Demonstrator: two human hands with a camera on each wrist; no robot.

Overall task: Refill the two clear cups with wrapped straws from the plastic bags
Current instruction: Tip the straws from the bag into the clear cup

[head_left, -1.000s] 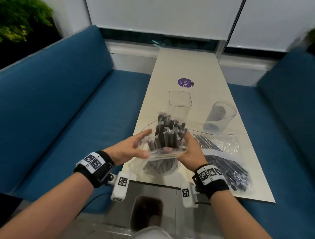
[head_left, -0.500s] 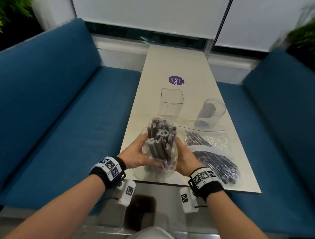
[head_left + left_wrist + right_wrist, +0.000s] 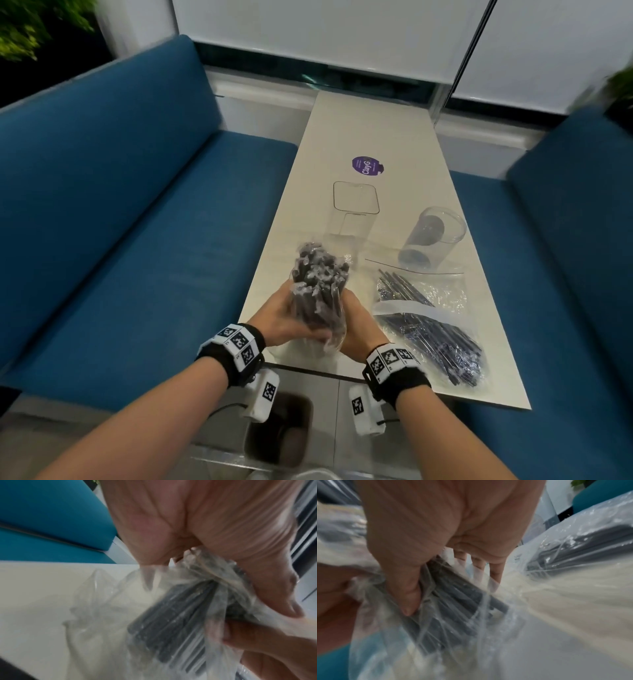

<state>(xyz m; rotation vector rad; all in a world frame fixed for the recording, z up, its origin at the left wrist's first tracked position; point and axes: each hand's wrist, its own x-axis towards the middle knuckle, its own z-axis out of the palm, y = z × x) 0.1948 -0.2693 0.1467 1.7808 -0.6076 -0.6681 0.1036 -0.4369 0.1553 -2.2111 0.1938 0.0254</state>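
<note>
Both hands hold a clear plastic bag of dark wrapped straws (image 3: 318, 291) upright over the table's near edge. My left hand (image 3: 281, 318) grips its left side and my right hand (image 3: 361, 322) grips its right side. The straw tops stick out of the bag's open mouth. In the left wrist view my left hand (image 3: 205, 540) squeezes the bag (image 3: 171, 628). My right hand (image 3: 436, 540) clasps the straws (image 3: 453, 608) through the plastic in the right wrist view. An empty square clear cup (image 3: 354, 212) and an empty round clear cup (image 3: 431, 240) stand beyond the bag.
A second plastic bag of straws (image 3: 428, 322) lies flat on the cream table (image 3: 376, 130), right of my hands, and shows in the right wrist view (image 3: 582, 545). A purple sticker (image 3: 367, 166) is on the tabletop. Blue benches (image 3: 120, 222) flank the table.
My left hand, open beside the bag a second ago, now grips it. Both hands have gathered the bag tight, and the straw bundle stands narrower and taller.
</note>
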